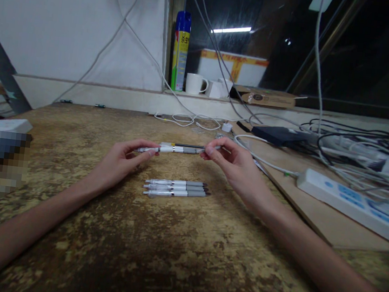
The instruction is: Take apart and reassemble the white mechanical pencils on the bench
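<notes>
1. Beyond the pen row (pixel 175 188), we have one white-and-grey pen (pixel 171 150) raised between our hands.
2. The row's pens, apparently three, look whole and set aside; the raised one, we judge, is partway through handling, with a slim dark rod (pixel 189 146), probably a refill, alongside.
3. Our left hand (pixel 119 161) pinches its clear end; our right hand (pixel 237 165) has fingertips nearly together at the grey end, holding what we cannot tell.
4. It lies nearly level, its barrel white.
</notes>
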Demonstrator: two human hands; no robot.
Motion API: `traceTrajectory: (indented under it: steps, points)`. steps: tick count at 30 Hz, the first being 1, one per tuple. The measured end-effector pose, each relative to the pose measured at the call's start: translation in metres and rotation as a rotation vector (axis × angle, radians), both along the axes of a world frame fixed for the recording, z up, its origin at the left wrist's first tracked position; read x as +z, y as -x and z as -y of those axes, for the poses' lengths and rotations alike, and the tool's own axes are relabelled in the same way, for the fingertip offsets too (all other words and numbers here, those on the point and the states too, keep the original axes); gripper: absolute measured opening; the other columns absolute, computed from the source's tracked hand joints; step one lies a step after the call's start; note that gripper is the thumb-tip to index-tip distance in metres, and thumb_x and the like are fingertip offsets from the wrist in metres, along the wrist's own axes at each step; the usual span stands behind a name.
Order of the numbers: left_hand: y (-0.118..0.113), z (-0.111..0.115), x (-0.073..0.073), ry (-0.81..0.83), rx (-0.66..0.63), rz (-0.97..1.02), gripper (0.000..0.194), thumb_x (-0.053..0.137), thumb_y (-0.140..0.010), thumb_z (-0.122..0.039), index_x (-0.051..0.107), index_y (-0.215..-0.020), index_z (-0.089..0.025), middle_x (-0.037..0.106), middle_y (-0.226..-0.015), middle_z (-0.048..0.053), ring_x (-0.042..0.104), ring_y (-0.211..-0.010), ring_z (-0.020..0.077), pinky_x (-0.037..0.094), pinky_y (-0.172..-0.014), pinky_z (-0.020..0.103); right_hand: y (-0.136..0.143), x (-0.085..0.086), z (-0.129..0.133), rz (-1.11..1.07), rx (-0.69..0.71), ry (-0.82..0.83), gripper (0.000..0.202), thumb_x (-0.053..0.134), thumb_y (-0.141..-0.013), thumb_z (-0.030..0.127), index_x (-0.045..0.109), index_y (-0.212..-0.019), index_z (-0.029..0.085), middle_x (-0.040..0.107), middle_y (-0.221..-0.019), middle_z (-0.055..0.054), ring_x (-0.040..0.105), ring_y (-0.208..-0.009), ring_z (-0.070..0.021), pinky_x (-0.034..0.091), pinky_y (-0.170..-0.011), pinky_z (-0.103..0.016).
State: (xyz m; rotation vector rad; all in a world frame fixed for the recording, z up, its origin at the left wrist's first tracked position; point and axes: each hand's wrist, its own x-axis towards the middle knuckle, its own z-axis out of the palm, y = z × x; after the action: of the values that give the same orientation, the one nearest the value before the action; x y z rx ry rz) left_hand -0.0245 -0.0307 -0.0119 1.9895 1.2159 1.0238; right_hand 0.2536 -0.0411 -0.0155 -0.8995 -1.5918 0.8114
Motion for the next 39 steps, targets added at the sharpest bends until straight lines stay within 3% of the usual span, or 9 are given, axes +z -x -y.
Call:
traceTrajectory:
  steps: [13, 19, 31, 39]
  points:
    - [0.0006, -0.0014, -0.0024, 0.017, -0.012, 0.029, 0.037, 0.066, -0.091, -0.049, 0.073, -0.119, -0.025, 0.075, -0.119, 0.005, 0.069, -0.106, 0.0238, 0.051, -0.096, 0.036, -0.0002, -0.0012, -0.0009, -0.011, -0.003, 0.030, 0.027, 0.074, -0.086, 0.044, 0.064, -0.096, 0.020, 0.071, -0.093, -0.004, 0.068, -0.090, -0.0200, 0.052, -0.090, -0.036]
    - [-0.0008, 0.0004, -0.0004, -0.003, 0.001, 0.005, 0.037, 0.064, -0.091, -0.050, 0.074, -0.118, -0.025, 0.074, -0.123, 0.006, 0.069, -0.105, 0.0257, 0.054, -0.090, 0.036, -0.0009, -0.0016, -0.0006, -0.068, -0.031, 0.075, 0.034, 0.067, -0.089, 0.054, 0.066, -0.092, 0.020, 0.073, -0.092, -0.005, 0.069, -0.089, -0.0194, 0.052, -0.095, -0.036]
    - [-0.0034, 0.0031, 0.0009, 0.001, 0.008, 0.006, 0.042, 0.065, -0.089, -0.054, 0.073, -0.118, -0.024, 0.076, -0.117, 0.006, 0.070, -0.095, 0.0250, 0.055, -0.079, 0.034, -0.0036, -0.0014, -0.0030, -0.253, -0.059, 0.219, 0.050, 0.070, -0.080, 0.066, 0.062, -0.069, 0.018, 0.068, -0.081, -0.005, 0.065, -0.068, -0.0147, 0.055, -0.070, -0.028]
    - [-0.0042, 0.0052, 0.0018, 0.020, 0.001, 0.005, 0.038, 0.067, -0.089, -0.051, 0.074, -0.117, -0.027, 0.075, -0.116, 0.005, 0.069, -0.093, 0.0251, 0.055, -0.071, 0.032, -0.0045, 0.0000, -0.0020, -0.271, -0.071, 0.223, 0.057, 0.070, -0.076, 0.071, 0.055, -0.059, 0.019, 0.069, -0.079, -0.007, 0.063, -0.062, -0.0149, 0.054, -0.067, -0.032]
